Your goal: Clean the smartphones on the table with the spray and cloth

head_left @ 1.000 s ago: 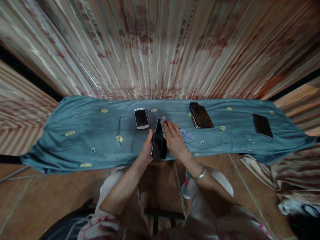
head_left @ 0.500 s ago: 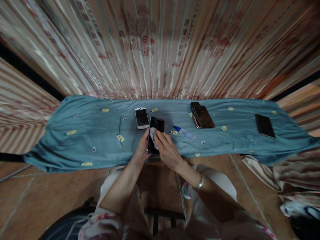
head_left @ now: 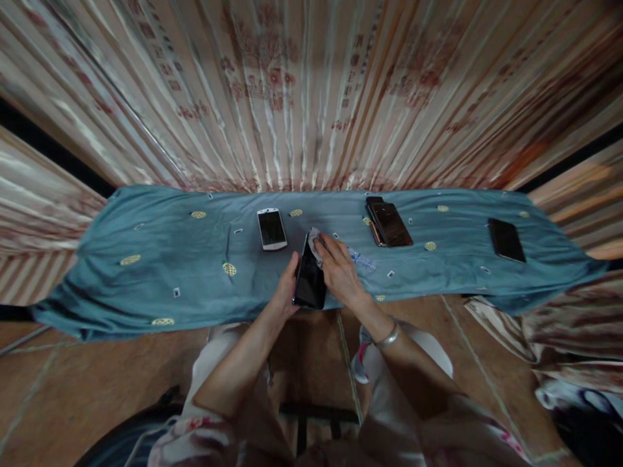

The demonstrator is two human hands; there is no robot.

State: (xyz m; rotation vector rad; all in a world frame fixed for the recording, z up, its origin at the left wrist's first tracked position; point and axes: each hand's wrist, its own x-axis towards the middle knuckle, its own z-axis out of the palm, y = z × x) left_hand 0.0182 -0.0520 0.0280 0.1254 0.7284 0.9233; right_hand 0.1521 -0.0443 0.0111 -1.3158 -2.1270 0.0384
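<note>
1. Black phone (head_left: 310, 285), one: we are seeing its glossy face pointing upward over the near edge of the desk (head_left: 204, 295), between the two hands; whether it is touching the desk, we are not managing to tell.
2. Left hand (head_left: 286, 288): it is gripping the phone by the left long side, the thumb lying along the edge; the other fingers are hiding beneath, so we are leaving their exact position open.
3. Right hand (head_left: 341, 266): its fingers are lying close together, pinning the grey cloth (head_left: 312, 241) to the phone; a silver bracelet (head_left: 390, 336) is circling the wrist.
4. Grey cloth, one, crumpled: it is covering the upper right part of the phone, partly hiding under the fingers.
5. Clear bottle (head_left: 363, 261), one: it is lying just beside the right hand, which is hiding one end.
6. White phone (head_left: 271, 229), one: we are finding it resting screen up, left of the black phone and apart from it.
7. Stacked phones: a dark brown phone (head_left: 392, 225) is lying uppermost, a copper-edged phone (head_left: 376, 235) showing beneath.
8. Dark flat device (head_left: 506, 240), one: it is lying near the desk's right end.
9. Striped curtain (head_left: 287, 130): it is hanging behind the teal-draped desk.
</note>
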